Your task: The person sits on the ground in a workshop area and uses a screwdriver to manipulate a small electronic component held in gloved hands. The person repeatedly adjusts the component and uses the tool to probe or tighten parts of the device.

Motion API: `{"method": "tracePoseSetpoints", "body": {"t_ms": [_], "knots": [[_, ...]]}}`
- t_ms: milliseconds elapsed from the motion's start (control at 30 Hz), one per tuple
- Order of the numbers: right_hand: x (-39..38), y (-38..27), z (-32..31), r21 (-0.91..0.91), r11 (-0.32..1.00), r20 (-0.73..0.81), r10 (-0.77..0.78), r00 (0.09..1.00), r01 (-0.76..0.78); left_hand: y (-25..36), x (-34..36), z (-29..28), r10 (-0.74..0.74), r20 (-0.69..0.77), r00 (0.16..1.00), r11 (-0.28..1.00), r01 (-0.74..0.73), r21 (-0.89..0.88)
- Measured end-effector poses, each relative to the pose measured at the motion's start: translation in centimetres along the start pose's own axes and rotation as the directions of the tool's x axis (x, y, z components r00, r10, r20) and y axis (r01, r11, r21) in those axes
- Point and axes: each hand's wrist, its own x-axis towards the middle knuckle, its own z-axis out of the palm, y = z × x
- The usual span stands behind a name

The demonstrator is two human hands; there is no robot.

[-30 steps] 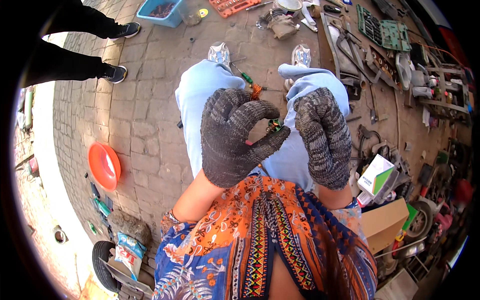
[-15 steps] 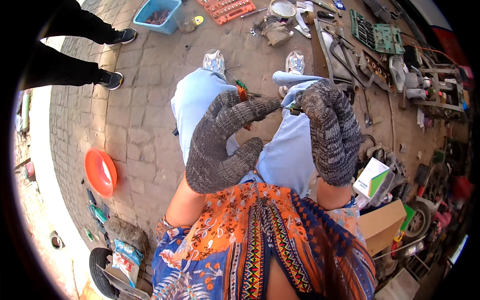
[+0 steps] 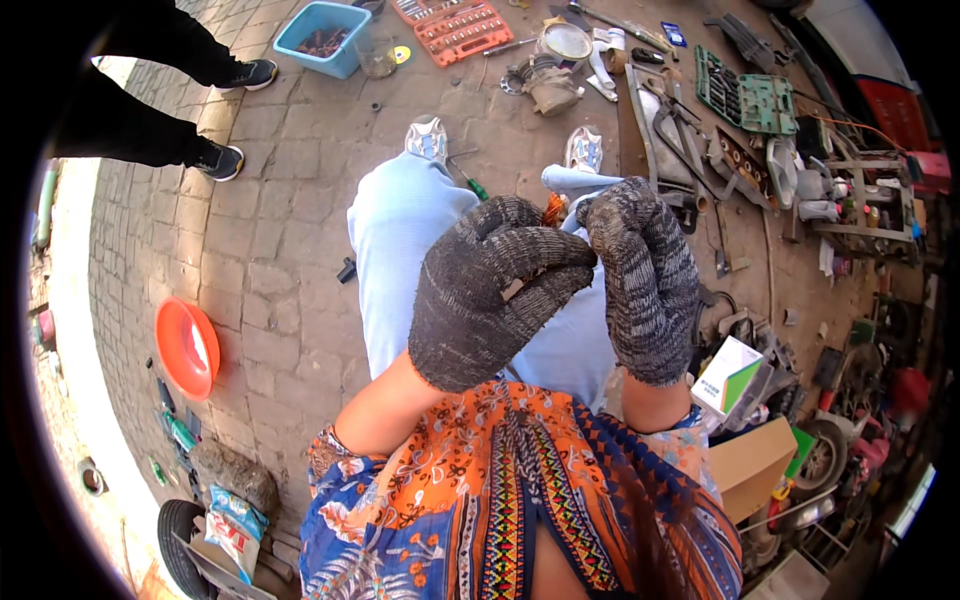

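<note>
Both hands wear dark grey knitted gloves and meet above my lap. My left hand (image 3: 490, 295) is closed, its thumb and fingertips pressed together beside the right fingertips. My right hand (image 3: 645, 280) is also closed, fingers bent and thumb pinched against them. Whatever lies between the fingertips is hidden by the gloves. Just beyond the hands, a bundle of orange-brown strands (image 3: 555, 209) shows partly; I cannot tell whether a hand holds it. On the ground between my feet lies a screwdriver with a green handle (image 3: 478, 188), partly covered by my left glove.
An orange basin (image 3: 188, 348) is on the paving at left. Farther off are a blue tub (image 3: 322, 40), a red socket set (image 3: 455, 30) and a green tool case (image 3: 745, 90). Another person's legs (image 3: 150, 125) stand at upper left. A white-green box (image 3: 733, 375) and machine parts crowd the right.
My left hand has moved right and its thumb has closed against its fingers. The small dark-green part seen earlier at my right fingertips is now hidden. The view has shifted slightly.
</note>
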Motion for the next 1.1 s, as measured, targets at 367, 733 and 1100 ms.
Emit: {"method": "tracePoseSetpoints", "body": {"t_ms": [367, 733, 1100], "knots": [[-0.2, 2.7, 0.9, 0.327, 0.912, 0.243, 0.172, 0.955, -0.247, -0.8, 0.2, -0.8, -0.006, -0.056, 0.998, 0.999, 0.004, -0.033], [-0.2, 0.9, -0.9, 0.301, 0.936, -0.294, 0.271, 0.917, -0.180, -0.5, -0.2, -0.7, -0.247, 0.171, 0.954, 0.817, 0.300, -0.493], [0.7, 0.6, 0.3, 0.121, 0.990, -0.120, 0.092, 0.988, -0.077, 0.4, -0.6, -1.1, -0.252, 0.300, 0.920, 0.837, 0.363, -0.409]]}}
